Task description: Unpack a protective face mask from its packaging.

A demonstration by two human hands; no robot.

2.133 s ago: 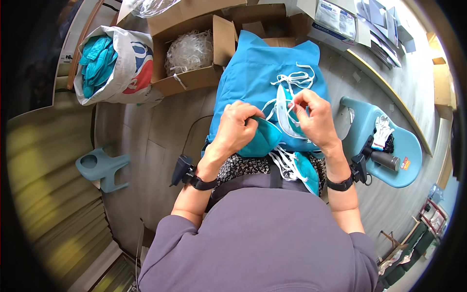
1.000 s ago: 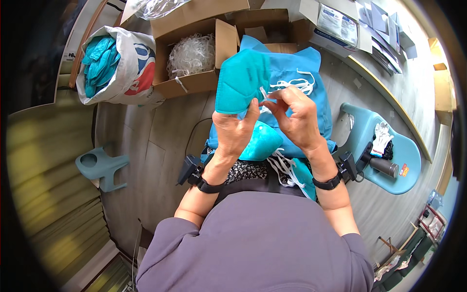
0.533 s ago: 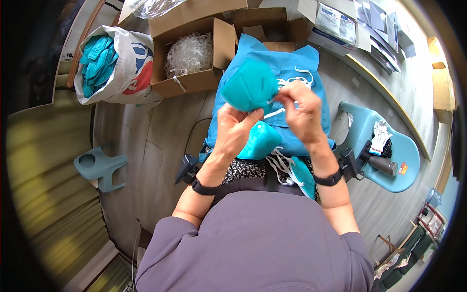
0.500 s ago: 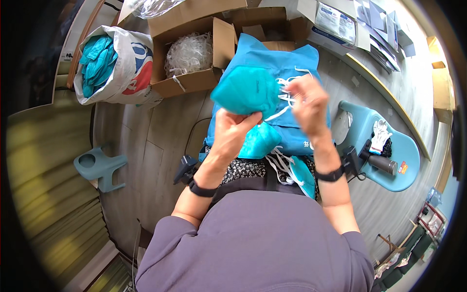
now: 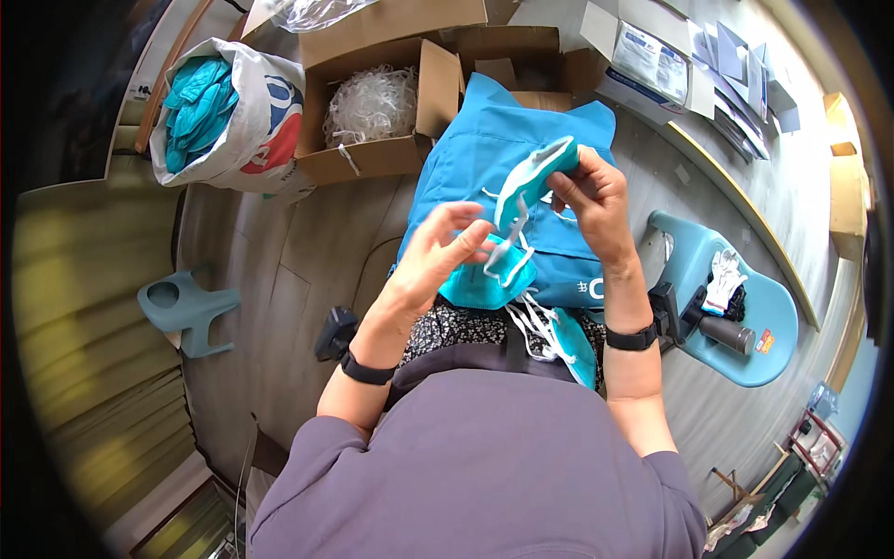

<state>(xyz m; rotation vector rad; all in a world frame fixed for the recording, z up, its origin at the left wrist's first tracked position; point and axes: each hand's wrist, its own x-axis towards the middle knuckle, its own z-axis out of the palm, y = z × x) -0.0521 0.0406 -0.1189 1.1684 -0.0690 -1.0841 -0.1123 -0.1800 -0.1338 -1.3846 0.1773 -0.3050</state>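
A teal face mask [image 5: 533, 179] hangs from my right hand [image 5: 598, 197], which pinches its right edge between thumb and fingers. The mask is turned nearly edge-on, its pale inside partly showing, and white straps [image 5: 510, 265] dangle below it. Left of the straps, my left hand [image 5: 445, 250] has its fingers apart, slightly blurred, with nothing visible in them. On my lap lies another teal mask [image 5: 480, 287], partly behind the left hand and straps. A further teal mask [image 5: 570, 343] with white straps rests to its right. A blue cloth [image 5: 456, 154] spreads beneath the hands.
A white bag [image 5: 270, 121] of teal masks stands at the far left. Beside it, a cardboard box [image 5: 363, 166] holds a tangle of clear strips [image 5: 372, 104]. A blue stool [image 5: 768, 349] with white gloves [image 5: 723, 279] and a dark bottle [image 5: 726, 334] is on the right; another stool [image 5: 186, 307] sits left.
The mask has passed from my left hand to my right and turned edge-on. My left hand has let go and opened beside its straps.
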